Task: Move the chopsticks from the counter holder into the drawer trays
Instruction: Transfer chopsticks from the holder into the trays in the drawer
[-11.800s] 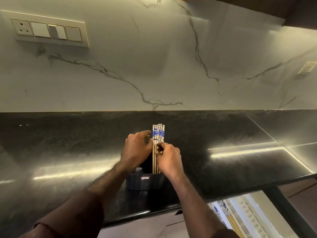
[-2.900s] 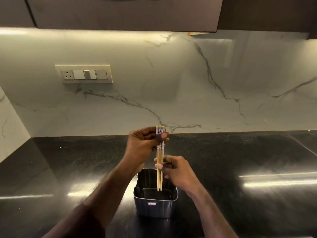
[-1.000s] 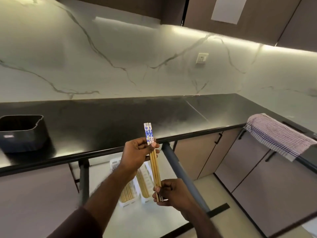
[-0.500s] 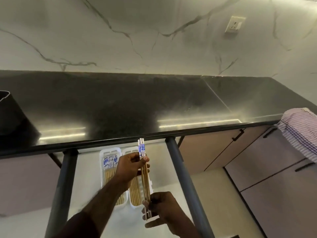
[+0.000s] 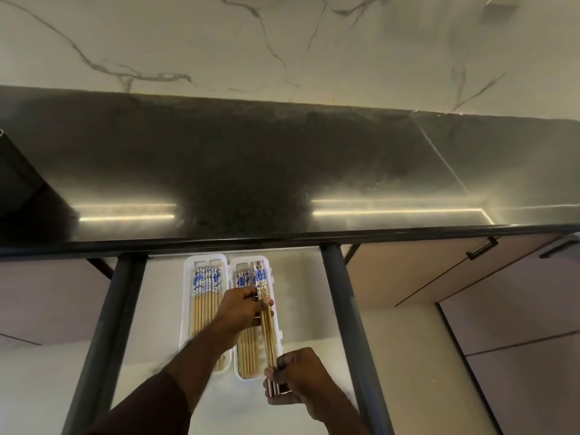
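I hold a small bundle of wooden chopsticks (image 5: 268, 337) with blue-and-white tops between both hands, low over the right white tray (image 5: 278, 334) in the open drawer. My left hand (image 5: 243, 310) grips the bundle just below its patterned tops. My right hand (image 5: 298, 376) pinches the thin tips at the tray's near end. The right tray holds a few chopsticks along its left side. The left white tray (image 5: 185, 309) holds several more, lying side by side. The dark counter holder (image 5: 15, 180) shows only partly at the far left edge.
The black stone counter (image 5: 282, 171) overhangs the drawer's back end. Two dark drawer rails (image 5: 345, 309) run along either side of the white drawer floor (image 5: 301, 293). Beige cabinet fronts with black handles (image 5: 481, 248) stand to the right.
My view has tilted down over the drawer. Both hands have lowered the bundle from mid-air above the trays to just over the right tray, lying flatter along it.
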Action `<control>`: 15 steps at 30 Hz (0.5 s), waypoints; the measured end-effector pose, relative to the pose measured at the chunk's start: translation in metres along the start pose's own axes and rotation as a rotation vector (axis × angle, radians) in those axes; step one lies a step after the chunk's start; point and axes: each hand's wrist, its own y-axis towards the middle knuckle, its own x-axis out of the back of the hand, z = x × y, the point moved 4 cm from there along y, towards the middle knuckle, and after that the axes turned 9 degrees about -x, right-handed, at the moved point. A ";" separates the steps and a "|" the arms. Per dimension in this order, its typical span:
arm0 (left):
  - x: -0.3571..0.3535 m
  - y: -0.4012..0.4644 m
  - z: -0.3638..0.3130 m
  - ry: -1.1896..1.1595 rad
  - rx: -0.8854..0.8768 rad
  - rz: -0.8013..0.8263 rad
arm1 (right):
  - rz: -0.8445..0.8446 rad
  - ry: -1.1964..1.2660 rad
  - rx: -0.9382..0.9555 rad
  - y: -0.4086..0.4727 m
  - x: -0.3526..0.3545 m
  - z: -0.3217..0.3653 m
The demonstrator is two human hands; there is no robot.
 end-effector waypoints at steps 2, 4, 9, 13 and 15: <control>0.003 0.009 0.007 0.039 0.016 -0.007 | -0.031 -0.013 -0.028 0.010 -0.001 0.006; 0.006 0.018 0.014 0.094 0.027 -0.012 | -0.069 -0.019 -0.062 0.021 -0.004 0.012; 0.006 0.035 0.026 0.357 -0.036 0.030 | -0.096 0.032 -0.181 0.048 -0.012 0.022; 0.000 0.042 0.029 0.666 -0.172 0.094 | -0.129 0.026 -0.237 0.059 -0.015 0.027; -0.002 0.043 0.032 0.815 -0.249 0.167 | -0.137 0.023 -0.267 0.063 -0.016 0.027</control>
